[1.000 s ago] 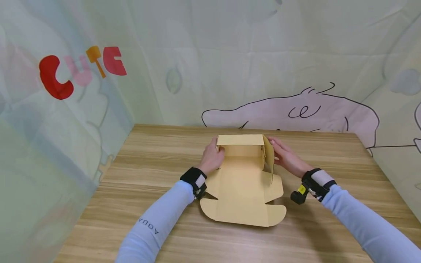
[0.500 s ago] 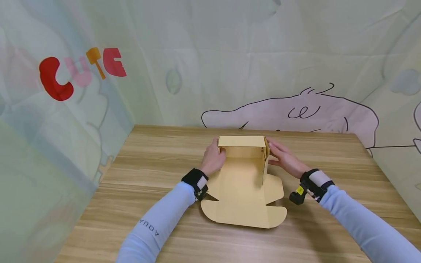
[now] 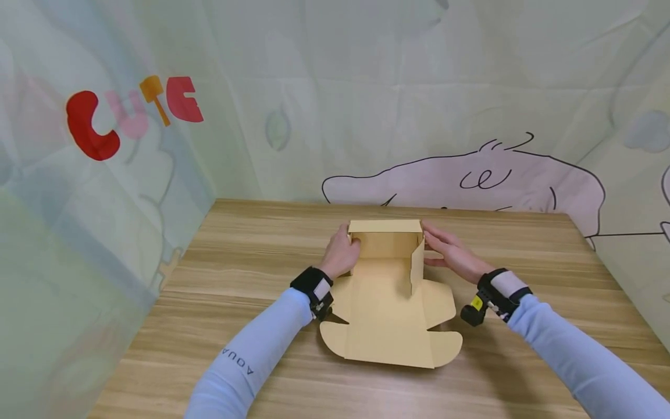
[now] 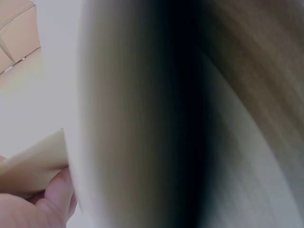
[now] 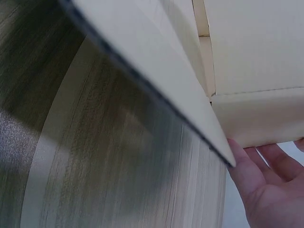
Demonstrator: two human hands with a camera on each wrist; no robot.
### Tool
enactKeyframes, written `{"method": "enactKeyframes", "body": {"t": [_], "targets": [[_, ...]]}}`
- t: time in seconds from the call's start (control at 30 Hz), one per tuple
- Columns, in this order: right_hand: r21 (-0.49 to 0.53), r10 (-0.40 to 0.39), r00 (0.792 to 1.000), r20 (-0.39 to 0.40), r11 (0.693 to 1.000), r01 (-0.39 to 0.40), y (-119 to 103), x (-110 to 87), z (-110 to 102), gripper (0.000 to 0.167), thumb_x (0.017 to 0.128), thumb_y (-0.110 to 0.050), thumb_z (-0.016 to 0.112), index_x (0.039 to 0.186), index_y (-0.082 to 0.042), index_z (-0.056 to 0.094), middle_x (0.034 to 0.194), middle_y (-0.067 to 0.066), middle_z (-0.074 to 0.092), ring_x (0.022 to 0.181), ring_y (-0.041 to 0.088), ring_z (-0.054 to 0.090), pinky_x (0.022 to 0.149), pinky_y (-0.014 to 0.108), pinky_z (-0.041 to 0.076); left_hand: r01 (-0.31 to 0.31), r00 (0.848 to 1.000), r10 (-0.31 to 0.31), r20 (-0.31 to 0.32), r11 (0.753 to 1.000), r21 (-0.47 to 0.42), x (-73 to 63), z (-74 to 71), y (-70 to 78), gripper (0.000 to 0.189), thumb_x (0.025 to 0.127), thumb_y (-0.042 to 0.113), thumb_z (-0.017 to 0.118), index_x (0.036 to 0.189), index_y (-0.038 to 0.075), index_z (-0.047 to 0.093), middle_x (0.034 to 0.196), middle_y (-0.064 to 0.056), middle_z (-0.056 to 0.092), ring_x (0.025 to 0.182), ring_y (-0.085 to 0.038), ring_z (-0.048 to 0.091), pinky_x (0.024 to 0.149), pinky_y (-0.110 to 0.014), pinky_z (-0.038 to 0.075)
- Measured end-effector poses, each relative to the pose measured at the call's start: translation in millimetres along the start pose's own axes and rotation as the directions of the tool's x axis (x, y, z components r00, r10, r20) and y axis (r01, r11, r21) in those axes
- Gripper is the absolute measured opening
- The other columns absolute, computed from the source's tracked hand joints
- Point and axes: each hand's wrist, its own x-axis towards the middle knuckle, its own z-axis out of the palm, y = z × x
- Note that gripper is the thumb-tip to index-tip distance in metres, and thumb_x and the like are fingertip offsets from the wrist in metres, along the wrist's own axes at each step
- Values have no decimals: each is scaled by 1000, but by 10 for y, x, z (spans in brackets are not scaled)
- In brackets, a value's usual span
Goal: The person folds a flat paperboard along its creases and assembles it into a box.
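Head view: on the table (image 3: pixel 262 244), the left hand (image 3: pixel 340 253) pinches the far left corner of the half-folded cardboard box (image 3: pixel 387 317) while the right hand (image 3: pixel 458 256), fingers extended, touches its far right side, apparently raising walls, which seems to call for settling the inward-leaning right flap (image 3: pixel 417 266).

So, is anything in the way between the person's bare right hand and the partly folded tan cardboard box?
Nothing visible is: the bare right hand touches the right side of the partly folded tan cardboard box, near its far end.
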Motion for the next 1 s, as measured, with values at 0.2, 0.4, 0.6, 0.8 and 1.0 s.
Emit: {"method": "enactKeyframes", "body": {"t": [0.2,0.4,0.6,0.8,1.0], "targets": [[-18,21,998,56,1000,-20,9,-11,-63,68,111,-36,30,161,-3,-3,166,30,6,145,50,27,113,56,42,44,996,-45,72,999,5,-25,-16,1,64,104,18,41,159,-4,16,99,-19,56,48,-9,30,56,-25,36],[-40,44,995,91,998,-40,24,-36,-162,69,111,-35,32,161,-4,-3,167,30,4,147,53,24,114,60,38,74,983,-69,170,997,-20,-82,4,-17,69,105,24,41,160,-4,11,130,-27,55,85,-24,58,88,-37,50],[-66,70,993,100,996,-63,19,-42,-240,67,111,-36,31,161,-2,3,162,34,19,143,48,32,112,56,44,112,962,-90,257,991,-73,-122,39,-47,76,104,32,42,161,0,4,169,-21,12,156,-35,17,128,-49,18],[-88,72,991,110,994,-62,-22,-41,-281,68,111,-35,34,161,1,6,162,33,20,143,48,33,111,52,46,165,970,-139,197,979,-118,-154,115,-53,73,105,32,40,161,-1,7,168,-23,15,155,-37,19,127,-52,19],[-139,93,990,104,987,-78,-120,-54,-340,69,110,-35,37,161,2,8,163,32,18,145,53,30,112,55,43,134,983,-104,149,968,-213,-149,184,-26,69,105,25,40,160,-2,10,167,-23,20,154,-35,23,127,-48,22]]}}
